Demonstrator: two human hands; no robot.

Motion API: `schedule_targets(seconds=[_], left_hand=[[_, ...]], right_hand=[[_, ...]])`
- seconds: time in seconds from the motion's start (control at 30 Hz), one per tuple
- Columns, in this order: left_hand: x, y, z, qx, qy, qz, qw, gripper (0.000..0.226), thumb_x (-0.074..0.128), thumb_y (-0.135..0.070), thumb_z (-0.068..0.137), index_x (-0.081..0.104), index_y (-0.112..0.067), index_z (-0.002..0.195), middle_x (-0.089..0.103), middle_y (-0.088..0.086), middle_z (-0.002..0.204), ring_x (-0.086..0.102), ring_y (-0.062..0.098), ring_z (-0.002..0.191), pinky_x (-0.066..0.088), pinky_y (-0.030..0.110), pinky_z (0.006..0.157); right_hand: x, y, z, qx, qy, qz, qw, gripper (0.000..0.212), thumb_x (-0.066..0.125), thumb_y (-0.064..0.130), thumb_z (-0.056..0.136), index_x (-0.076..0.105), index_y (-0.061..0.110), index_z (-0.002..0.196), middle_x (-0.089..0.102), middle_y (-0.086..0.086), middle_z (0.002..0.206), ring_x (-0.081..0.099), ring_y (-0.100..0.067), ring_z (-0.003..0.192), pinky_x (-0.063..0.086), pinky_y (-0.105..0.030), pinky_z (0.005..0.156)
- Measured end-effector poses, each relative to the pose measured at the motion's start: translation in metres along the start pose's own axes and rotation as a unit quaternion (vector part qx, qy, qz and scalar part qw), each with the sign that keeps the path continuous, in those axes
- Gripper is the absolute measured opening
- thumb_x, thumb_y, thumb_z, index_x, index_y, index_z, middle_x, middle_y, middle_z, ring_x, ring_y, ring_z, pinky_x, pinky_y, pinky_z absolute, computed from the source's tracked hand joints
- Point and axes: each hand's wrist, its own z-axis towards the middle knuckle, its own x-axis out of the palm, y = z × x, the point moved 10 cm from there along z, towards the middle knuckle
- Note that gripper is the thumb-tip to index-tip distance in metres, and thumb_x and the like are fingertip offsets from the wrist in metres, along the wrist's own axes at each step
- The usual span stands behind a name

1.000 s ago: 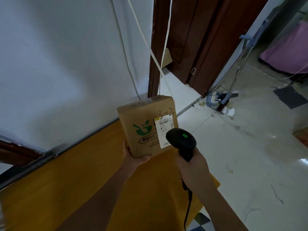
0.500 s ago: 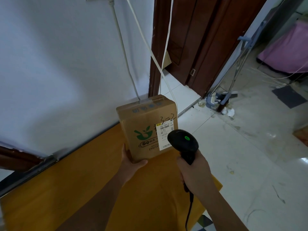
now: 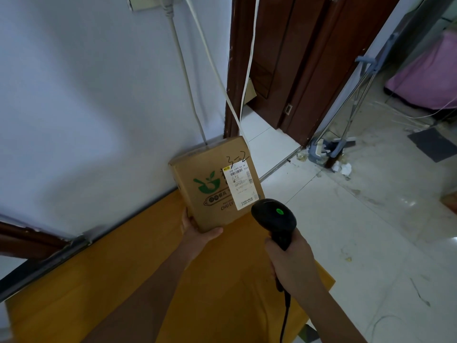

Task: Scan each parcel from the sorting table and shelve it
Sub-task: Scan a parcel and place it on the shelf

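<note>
Orange table (image 3: 103, 288) against white wall (image 3: 86, 95)

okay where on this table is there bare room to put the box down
Bare orange table runs left of the left hand, out to the wall edge. More lies between the forearms. It is crowded by the cardboard box and the scanner in the right hand, close to the table's right edge.

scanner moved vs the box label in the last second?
Yes. The barcode scanner has dropped slightly against the shipping label, from overlapping its lower right corner to sitting just below it.
</note>
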Motion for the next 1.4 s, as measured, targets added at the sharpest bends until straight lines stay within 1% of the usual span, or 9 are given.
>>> schedule_targets(seconds=[0.2,0.4,0.53,0.8,0.93,1.03,1.17,1.27,1.4], left_hand=[[-0.001,0.000,0.005,-0.010,0.007,-0.002,1.000,0.167,0.098,-0.068,0.032,-0.009,-0.048,0.159,0.015,-0.004,0.168,0.030,0.027,0.151,0.034,0.060,0.120],[-0.009,-0.016,0.019,-0.005,0.027,-0.110,0.994,0.161,0.100,-0.039,0.048,-0.013,-0.036,0.162,0.032,0.000,0.162,0.038,0.027,0.146,0.036,0.056,0.119],[-0.015,-0.031,0.030,0.014,0.041,-0.149,0.988,0.164,0.105,-0.048,0.036,0.000,-0.042,0.162,0.045,-0.002,0.155,0.048,0.027,0.140,0.039,0.060,0.116],[-0.022,-0.023,0.015,0.003,0.012,-0.178,0.984,0.159,0.105,-0.051,0.037,0.005,-0.043,0.161,0.053,0.002,0.148,0.058,0.028,0.130,0.047,0.060,0.110],[-0.036,-0.029,-0.011,0.023,0.002,-0.172,0.985,0.158,0.105,-0.052,0.031,0.013,-0.043,0.160,0.055,0.003,0.146,0.059,0.030,0.129,0.052,0.060,0.104],[-0.054,-0.033,-0.039,0.040,0.004,-0.144,0.989,0.148,0.104,-0.052,0.037,0.020,-0.045,0.158,0.057,0.002,0.145,0.061,0.029,0.127,0.054,0.059,0.102],[-0.079,-0.047,-0.093,0.072,0.005,-0.103,0.992,0.136,0.103,-0.052,0.046,0.027,-0.041,0.158,0.061,-0.001,0.142,0.064,0.026,0.126,0.056,0.055,0.100],[-0.090,-0.066,-0.141,0.104,0.023,-0.091,0.990,0.134,0.102,-0.050,0.049,0.027,-0.039,0.159,0.060,0.001,0.145,0.065,0.025,0.125,0.058,0.054,0.098],[-0.108,-0.089,-0.209,0.144,0.036,-0.098,0.984,0.145,0.101,-0.056,0.044,0.017,-0.040,0.161,0.054,-0.002,0.149,0.062,0.024,0.128,0.058,0.048,0.099]], right_hand=[[0.000,-0.002,0.002,0.012,0.006,0.003,1.000,0.017,0.063,0.006,0.092,0.055,0.021,0.090,0.052,0.000,0.052,0.048,-0.006,0.040,0.048,-0.025,0.046],[-0.003,-0.003,0.004,0.013,0.002,-0.005,1.000,0.015,0.063,0.005,0.091,0.055,0.016,0.086,0.051,-0.003,0.054,0.048,-0.011,0.043,0.047,-0.025,0.047],[-0.005,-0.002,0.005,0.004,0.002,-0.013,1.000,0.017,0.063,0.004,0.091,0.054,0.016,0.083,0.049,-0.001,0.052,0.046,-0.009,0.042,0.046,-0.022,0.045],[-0.010,0.008,-0.002,-0.003,-0.004,-0.016,1.000,0.019,0.063,0.007,0.091,0.054,0.022,0.084,0.049,0.003,0.050,0.046,-0.005,0.040,0.045,-0.019,0.044],[-0.014,0.031,-0.017,-0.025,-0.015,-0.009,1.000,0.020,0.062,0.006,0.091,0.054,0.022,0.083,0.052,-0.001,0.055,0.049,-0.011,0.046,0.047,-0.024,0.047],[-0.012,0.051,-0.039,-0.040,-0.008,0.005,0.999,0.017,0.062,0.006,0.090,0.054,0.019,0.083,0.052,-0.007,0.060,0.051,-0.019,0.053,0.046,-0.029,0.049],[0.003,0.075,-0.076,-0.052,0.008,-0.015,0.999,0.017,0.062,0.011,0.090,0.054,0.026,0.088,0.052,-0.005,0.061,0.050,-0.017,0.051,0.045,-0.033,0.050],[0.009,0.093,-0.110,-0.065,0.003,-0.028,0.998,0.014,0.061,0.015,0.090,0.055,0.027,0.091,0.055,-0.004,0.062,0.053,-0.018,0.051,0.051,-0.039,0.050],[0.008,0.111,-0.168,-0.081,-0.014,-0.017,0.997,0.013,0.060,0.016,0.092,0.056,0.027,0.094,0.059,-0.003,0.065,0.058,-0.019,0.054,0.060,-0.051,0.060]])
